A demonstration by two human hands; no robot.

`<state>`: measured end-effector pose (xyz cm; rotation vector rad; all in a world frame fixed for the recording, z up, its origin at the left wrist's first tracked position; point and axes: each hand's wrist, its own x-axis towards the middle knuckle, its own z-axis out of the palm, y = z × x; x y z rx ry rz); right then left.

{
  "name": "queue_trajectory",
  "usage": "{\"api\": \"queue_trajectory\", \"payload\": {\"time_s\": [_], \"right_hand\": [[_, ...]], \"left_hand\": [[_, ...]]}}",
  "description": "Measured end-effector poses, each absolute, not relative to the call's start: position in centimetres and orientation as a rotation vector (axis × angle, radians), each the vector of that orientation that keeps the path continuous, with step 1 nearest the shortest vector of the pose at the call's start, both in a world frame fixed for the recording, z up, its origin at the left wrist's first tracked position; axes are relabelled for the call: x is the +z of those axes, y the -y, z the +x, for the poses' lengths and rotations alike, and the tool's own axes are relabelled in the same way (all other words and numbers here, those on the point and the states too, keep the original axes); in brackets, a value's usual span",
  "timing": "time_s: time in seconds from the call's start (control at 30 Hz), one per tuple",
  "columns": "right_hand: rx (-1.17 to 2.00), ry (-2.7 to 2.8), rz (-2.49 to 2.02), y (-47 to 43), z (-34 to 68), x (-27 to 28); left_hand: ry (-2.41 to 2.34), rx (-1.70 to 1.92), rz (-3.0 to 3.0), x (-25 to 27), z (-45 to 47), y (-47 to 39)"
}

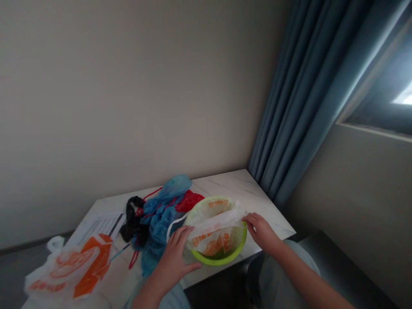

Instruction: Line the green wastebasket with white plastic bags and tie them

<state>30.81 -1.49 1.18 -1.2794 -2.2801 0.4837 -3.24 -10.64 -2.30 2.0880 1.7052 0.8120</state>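
Note:
A round lime-green basket (238,247) stands near the front edge of the white marbled table. Inside it sits a white plastic bag (212,227) with orange print, part of its edge drawn across the opening. My right hand (262,231) pinches the bag at the basket's right rim. At the left rim, my left hand (175,253) has its fingertips against the bag's edge, thumb held apart from the fingers. A white strap or loop (172,227) curves out by the rim behind my left hand. The basket's bottom is mostly hidden by the bag.
Left of the basket lie crumpled blue plastic bags (161,223), a red bag (189,201) and a black bag (130,219). A printed sheet (96,227) and another orange-printed white bag (69,270) are farther left. Behind the table (225,182) are a wall and a blue curtain (289,107).

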Motion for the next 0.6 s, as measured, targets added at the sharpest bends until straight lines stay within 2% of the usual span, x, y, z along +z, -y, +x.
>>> {"api": "queue_trajectory", "payload": {"time_s": [0.17, 0.43, 0.6], "right_hand": [[0.473, 2.324, -1.383, 2.0, 30.8, 0.7], [0.812, 2.154, -1.285, 1.4, 31.9, -0.7], [0.777, 2.390, -1.089, 1.7, 32.3, -1.2]], "left_hand": [[-1.760, 0.836, 2.145, -2.8, -3.2, 10.3], [-1.737, 0.876, 2.320, -3.5, -3.3, 10.3], [-1.745, 0.904, 2.359, -3.3, -3.4, 9.9]]}}
